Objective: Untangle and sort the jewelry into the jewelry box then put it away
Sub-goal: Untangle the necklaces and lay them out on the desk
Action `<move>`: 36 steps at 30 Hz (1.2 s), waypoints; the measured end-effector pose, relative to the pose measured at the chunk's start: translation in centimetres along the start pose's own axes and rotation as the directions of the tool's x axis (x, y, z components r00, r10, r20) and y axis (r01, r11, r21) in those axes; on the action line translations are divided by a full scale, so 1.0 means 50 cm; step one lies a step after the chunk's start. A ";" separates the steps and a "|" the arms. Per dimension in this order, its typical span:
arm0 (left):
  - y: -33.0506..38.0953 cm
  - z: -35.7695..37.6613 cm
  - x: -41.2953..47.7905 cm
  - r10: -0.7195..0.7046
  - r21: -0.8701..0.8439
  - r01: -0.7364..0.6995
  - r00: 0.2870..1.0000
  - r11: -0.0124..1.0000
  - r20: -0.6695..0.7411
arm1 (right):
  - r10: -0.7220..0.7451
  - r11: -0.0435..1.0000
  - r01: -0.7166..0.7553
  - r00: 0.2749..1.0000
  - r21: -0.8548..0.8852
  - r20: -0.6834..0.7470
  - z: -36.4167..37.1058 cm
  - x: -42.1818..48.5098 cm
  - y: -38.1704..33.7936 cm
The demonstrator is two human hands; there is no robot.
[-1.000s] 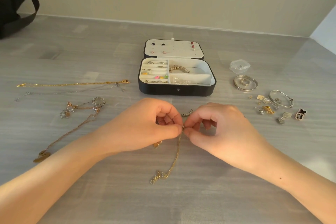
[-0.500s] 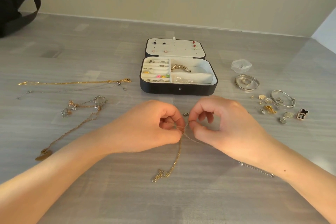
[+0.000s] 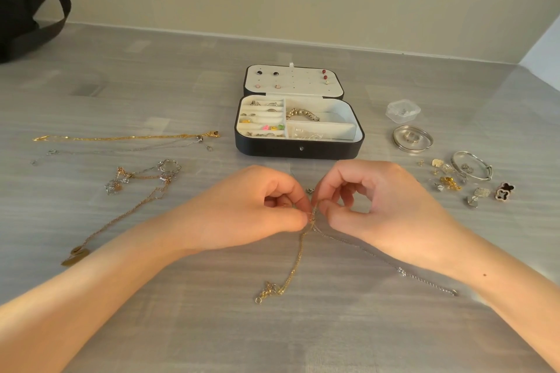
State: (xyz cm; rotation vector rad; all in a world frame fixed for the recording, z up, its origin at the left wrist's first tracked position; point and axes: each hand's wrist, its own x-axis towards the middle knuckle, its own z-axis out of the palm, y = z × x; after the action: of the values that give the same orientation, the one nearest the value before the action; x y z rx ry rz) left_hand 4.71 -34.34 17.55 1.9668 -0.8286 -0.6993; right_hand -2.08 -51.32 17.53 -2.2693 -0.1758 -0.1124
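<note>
**Grey tabletop [image 3: 181, 327], knotted chains**

Left hand [image 3: 242, 215] and right hand [image 3: 378, 209] meet, fingers [image 3: 288, 218] pinching the tangle where a gold chain [image 3: 295, 266] and silver chain [image 3: 424, 280] cross, just before the open box [image 3: 298, 148] (rings [image 3: 263, 103] already inside). Necklaces [image 3: 127, 138] lie left, bangles [image 3: 412, 138] right.

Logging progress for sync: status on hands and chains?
Left hand, right hand both pinching where gold chain and silver chain meet. Chains not yet apart. Jewelry box open beyond hands.

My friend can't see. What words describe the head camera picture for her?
A left hand and right hand pinch the tangle of a gold chain and a silver chain over a grey table. Beyond sits an open black jewelry box.
</note>
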 end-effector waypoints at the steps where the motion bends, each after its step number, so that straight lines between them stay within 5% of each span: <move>1: 0.000 0.000 0.000 0.001 -0.013 -0.001 1.000 1.000 -0.002 | 0.002 1.000 -0.002 1.000 -0.008 0.003 -0.001 0.000 0.000; 8: -0.006 -0.001 0.000 0.034 0.067 -0.031 0.999 0.997 -0.037 | 0.002 1.000 -0.002 1.000 -0.014 0.011 -0.001 0.002 0.001; 16: -0.041 0.008 0.004 0.282 0.253 -0.238 0.946 0.938 -0.158 | -0.003 0.999 0.003 1.000 -0.041 0.018 -0.004 0.009 0.001; 36: -0.062 -0.006 0.009 0.459 0.582 -0.263 0.861 0.770 -0.218 | 0.016 0.989 -0.004 0.997 -0.150 0.075 -0.010 0.031 0.030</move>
State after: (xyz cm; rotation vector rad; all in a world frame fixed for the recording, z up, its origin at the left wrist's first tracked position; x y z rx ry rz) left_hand 6.10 -33.29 14.92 2.2201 -1.2322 0.1514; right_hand -0.32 -52.51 16.96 -2.4259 -0.2020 -0.0349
